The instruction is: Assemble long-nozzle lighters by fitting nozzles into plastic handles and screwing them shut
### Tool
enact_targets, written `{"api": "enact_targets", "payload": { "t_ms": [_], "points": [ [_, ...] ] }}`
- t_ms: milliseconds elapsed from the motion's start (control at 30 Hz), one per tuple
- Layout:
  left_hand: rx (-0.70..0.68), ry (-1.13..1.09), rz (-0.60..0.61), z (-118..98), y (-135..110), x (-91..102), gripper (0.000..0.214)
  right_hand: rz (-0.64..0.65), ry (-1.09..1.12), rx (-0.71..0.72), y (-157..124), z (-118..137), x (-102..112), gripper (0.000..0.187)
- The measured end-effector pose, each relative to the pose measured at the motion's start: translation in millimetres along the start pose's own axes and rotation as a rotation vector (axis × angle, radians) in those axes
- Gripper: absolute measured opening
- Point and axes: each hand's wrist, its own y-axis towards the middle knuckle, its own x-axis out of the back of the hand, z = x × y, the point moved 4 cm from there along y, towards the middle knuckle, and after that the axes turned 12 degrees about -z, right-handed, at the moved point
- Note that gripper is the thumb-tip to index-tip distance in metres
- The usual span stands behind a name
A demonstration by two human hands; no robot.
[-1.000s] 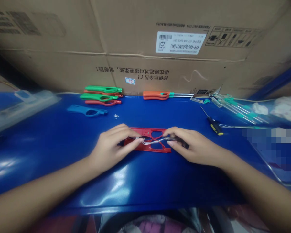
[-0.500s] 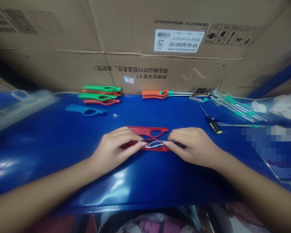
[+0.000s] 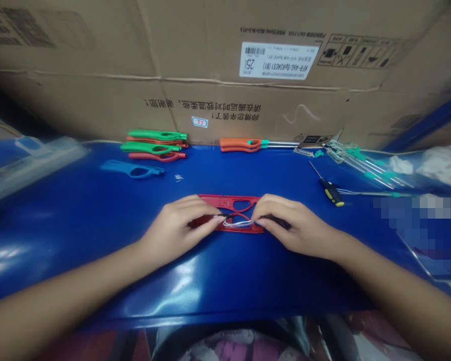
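Note:
Two red lighter shell halves lie between my hands: the far half (image 3: 214, 201) shows its inner side, and the near half (image 3: 244, 229) is partly covered by my fingers. My left hand (image 3: 182, 219) pinches a thin black part (image 3: 228, 216) over the near half. White wires (image 3: 236, 223) loop from beside it to the fingertips of my right hand (image 3: 293, 220), which is closed on them. A dark piece (image 3: 280, 221) shows between the right thumb and forefinger; its kind is unclear.
Green and red shells (image 3: 154, 148) and a blue one (image 3: 133, 169) lie at the left, near small screws (image 3: 178, 177). An orange lighter (image 3: 240, 145) rests by the cardboard (image 3: 116, 100). A screwdriver (image 3: 331, 191) and metal lighter tubes (image 3: 372, 165) are at the right.
The right fingers have shifted slightly left and curl more over the wires. The left hand keeps its pinch with barely any movement.

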Motion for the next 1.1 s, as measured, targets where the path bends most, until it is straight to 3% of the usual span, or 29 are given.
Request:
{"api": "enact_targets", "payload": {
  "t_ms": [300,700,900,1100],
  "points": [
    [-0.064,0.005,0.095,2.9,-2.5,-2.1,0.011,0.177,-0.084,0.013,-3.5,4.0,2.0,0.019],
    [-0.085,0.034,0.130,5.2,-4.3,-10.7,0.019,0.282,-0.189,0.007,-5.4,-2.5,-0.3,0.022],
    [-0.073,0.028,0.131,5.1,-5.6,-13.5,0.018,0.292,-0.271,0.014,-6.9,-1.7,-0.3,0.022],
    [-0.053,0.017,0.111,7.3,-5.3,-15.2,0.017,0.250,-0.198,-0.108,-7.4,-2.9,2.6,0.020]
  ]
}}
